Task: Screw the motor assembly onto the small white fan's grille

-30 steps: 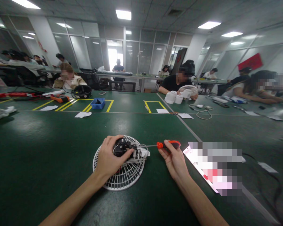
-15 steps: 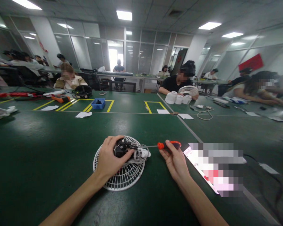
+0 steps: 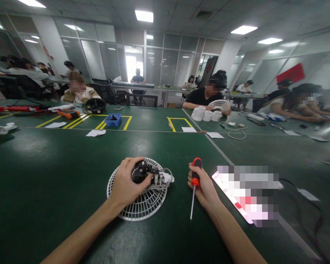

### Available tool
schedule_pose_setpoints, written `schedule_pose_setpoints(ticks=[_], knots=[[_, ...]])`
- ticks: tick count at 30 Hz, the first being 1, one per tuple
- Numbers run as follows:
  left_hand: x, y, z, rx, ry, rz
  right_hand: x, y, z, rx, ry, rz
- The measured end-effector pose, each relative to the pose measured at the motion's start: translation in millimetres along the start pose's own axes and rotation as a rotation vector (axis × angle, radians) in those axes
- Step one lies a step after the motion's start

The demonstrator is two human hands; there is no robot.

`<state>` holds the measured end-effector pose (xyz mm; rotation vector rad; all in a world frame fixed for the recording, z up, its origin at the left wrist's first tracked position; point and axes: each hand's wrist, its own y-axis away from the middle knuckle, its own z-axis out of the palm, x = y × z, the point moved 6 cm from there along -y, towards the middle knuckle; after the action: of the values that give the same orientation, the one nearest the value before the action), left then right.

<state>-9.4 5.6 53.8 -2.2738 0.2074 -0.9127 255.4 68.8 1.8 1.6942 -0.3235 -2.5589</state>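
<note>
My left hand (image 3: 128, 179) is wrapped round a black fan motor (image 3: 139, 172), which sits on a round white fan grille (image 3: 139, 211). Wires and a white plastic part (image 3: 166, 178) extend from the motor's right side. To the right, my right hand (image 3: 203, 183) grips a screwdriver (image 3: 195, 176) by its red and black handle. Its metal shaft points down toward the table, apart from the motor.
A phone-like lit screen (image 3: 231, 198), partly blurred, lies right of my right hand. Farther off are a blue bin (image 3: 113, 120), white paper slips (image 3: 96, 133) and white cups (image 3: 199, 113). Across the table a person (image 3: 206, 95) holds another fan grille (image 3: 219, 105).
My right hand has swung the screwdriver from level, its tip at the motor, to pointing downward and away from it. My left hand stays on the motor.
</note>
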Motion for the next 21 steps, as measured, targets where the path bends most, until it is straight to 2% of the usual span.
schedule_pose_setpoints(ticks=[6,12,15,21], knots=[[-12.5,-8.8,-8.3,-0.177,0.193,-0.118,-15.3,2.3,4.2,0.005,0.682,-0.392],[-45.4,-9.6,-37.5,-0.238,0.153,-0.229,-8.3,-1.6,7.6,0.028,1.217,-0.527],[-62.7,-8.6,-63.6,-0.194,0.071,-0.279,-0.1,-5.4,7.2,0.017,1.318,-0.558],[-103.4,-1.1,-126.8,-0.134,-0.219,-0.494,6.2,-0.9,13.4,-0.019,1.342,-0.673]])
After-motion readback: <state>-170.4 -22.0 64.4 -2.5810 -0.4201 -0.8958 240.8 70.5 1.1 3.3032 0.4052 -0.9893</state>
